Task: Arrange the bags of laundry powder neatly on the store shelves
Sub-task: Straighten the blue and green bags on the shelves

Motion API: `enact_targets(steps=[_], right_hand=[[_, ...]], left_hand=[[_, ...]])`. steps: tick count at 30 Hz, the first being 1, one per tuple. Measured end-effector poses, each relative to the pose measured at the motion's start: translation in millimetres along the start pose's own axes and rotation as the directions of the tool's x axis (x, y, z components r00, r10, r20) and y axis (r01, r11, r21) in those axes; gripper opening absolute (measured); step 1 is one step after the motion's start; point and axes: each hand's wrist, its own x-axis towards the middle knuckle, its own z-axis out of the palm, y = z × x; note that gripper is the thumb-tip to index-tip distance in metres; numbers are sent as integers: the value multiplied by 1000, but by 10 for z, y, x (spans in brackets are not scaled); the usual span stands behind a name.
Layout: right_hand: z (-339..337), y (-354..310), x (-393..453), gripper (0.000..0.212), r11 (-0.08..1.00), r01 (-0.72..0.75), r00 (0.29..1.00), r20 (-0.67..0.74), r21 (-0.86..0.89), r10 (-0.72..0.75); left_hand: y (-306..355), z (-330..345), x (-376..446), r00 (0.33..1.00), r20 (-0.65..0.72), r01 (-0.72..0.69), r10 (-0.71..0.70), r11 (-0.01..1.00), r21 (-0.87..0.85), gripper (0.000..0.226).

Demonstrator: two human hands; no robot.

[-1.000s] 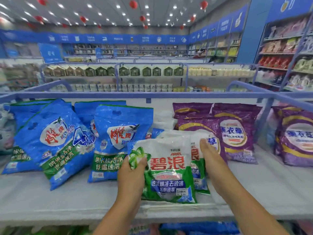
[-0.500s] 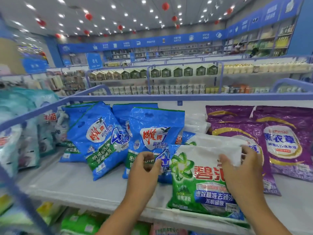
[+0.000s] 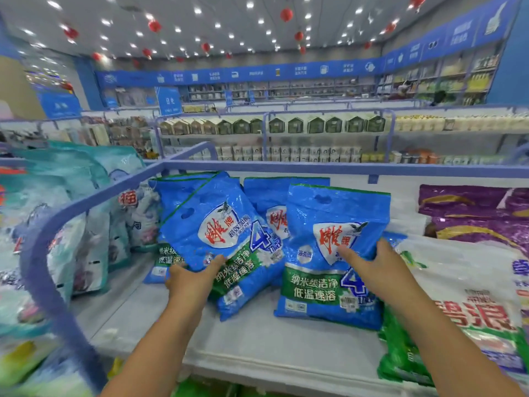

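Now the blue bags are being straightened: the tilted bag (image 3: 226, 242) is clasped by the left hand (image 3: 190, 277), the upright bag (image 3: 329, 253) by the right hand (image 3: 372, 267), and squaring seems needed next.

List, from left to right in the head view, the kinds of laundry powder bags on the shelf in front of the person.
Teal bags behind the blue rail → tilted blue bag under the left hand → upright blue bag under the right hand → white and green bag → purple bags.
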Motion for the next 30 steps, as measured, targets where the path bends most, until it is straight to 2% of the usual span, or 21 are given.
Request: enact_targets(steps=[2,3,6,9,13,15,19,21,24,26,27,28,29,30], right_hand=[[107,-5,139,56,997,-82,997,-8,-4,82],[142,-8,175,59,994,-106,994,-11,4,106],[193,-69,166,43,995,-99,995,-21,23,99],[251,-148,130,38,997,-77,994,-82,-9,76],[332,-295,45,24,999,5,981,-192,32,2],[380,-374,-8,14,987,43,975,-220,152,-9],[615,-544,-42,11,913,63,976,-215,403,28],[807,-599,-5,13,887,85,960,-277,454,50],[1122,-556,55,25,964,31,916,-392,266,78],[1269,-477,29,38,972,-89,930,-331,218,159],[1300,-448,-10,47,973,-117,939,-296,200,174],[1309,-416,-41,57,989,-81,943,-311,125,117],[1299,-403,-94,66,1000,-6,940,-342,-20,-1],[1289,-386,-153,73,978,92,926,-344,-189,-154]], left_hand=[[-59,-20,175,997,61,45,-38,991,-127,91],[14,-60,120,994,104,53,-36,984,-169,75],[125,-87,1,969,237,5,66,959,-285,25],[105,4,2,956,260,-48,137,945,-322,12],[212,-96,106,942,190,-182,276,898,-401,19],[305,-243,166,939,123,-248,320,881,-404,19],[487,-588,432,889,24,-425,456,846,-322,16],[541,-736,641,886,25,-446,464,864,-232,3],[471,-796,864,907,-12,-421,422,902,-98,15],[416,-806,816,911,-44,-410,409,912,-10,16],[386,-805,775,903,-69,-426,425,905,2,25],[377,-832,711,871,-117,-478,478,878,28,39],[337,-844,655,810,-154,-558,566,825,93,53],[292,-851,572,731,-134,-642,669,741,194,62]])
